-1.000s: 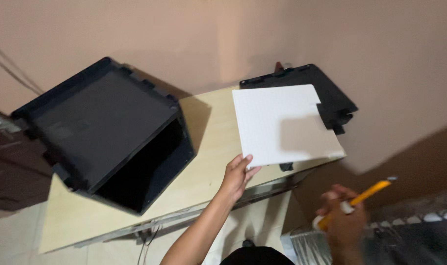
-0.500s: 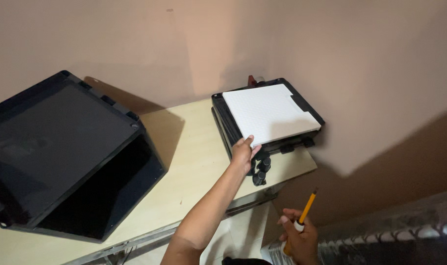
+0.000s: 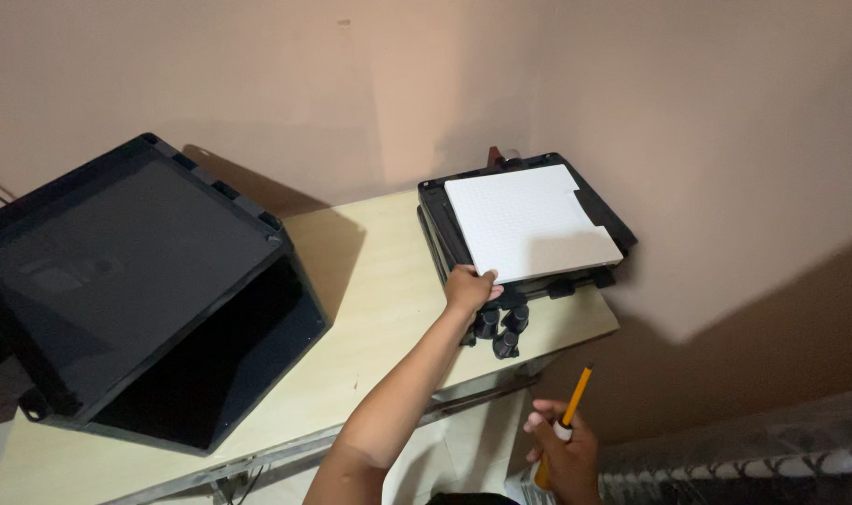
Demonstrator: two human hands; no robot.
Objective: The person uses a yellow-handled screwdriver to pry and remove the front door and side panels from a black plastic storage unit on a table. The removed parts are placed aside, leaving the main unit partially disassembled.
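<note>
A white square panel [image 3: 530,223] lies on a stack of black flat frames [image 3: 435,224] at the right end of a pale wooden table [image 3: 379,309]. My left hand [image 3: 469,287] grips the panel's near left corner. Small black cylindrical feet [image 3: 502,326] stick out below the stack, just right of that hand. Below the table edge at the lower right, my right hand [image 3: 561,452] holds a yellow pencil-like tool [image 3: 568,419] with a white collar, pointing up.
A large black open-sided box [image 3: 136,281] lies tilted on the left half of the table. A pinkish wall [image 3: 426,84] stands right behind the table. Something shiny and wrapped [image 3: 753,458] lies at the lower right.
The white panel has come down from a lifted position onto the black stack, with my left hand still on its corner. My right hand has dropped lower with the yellow tool.
</note>
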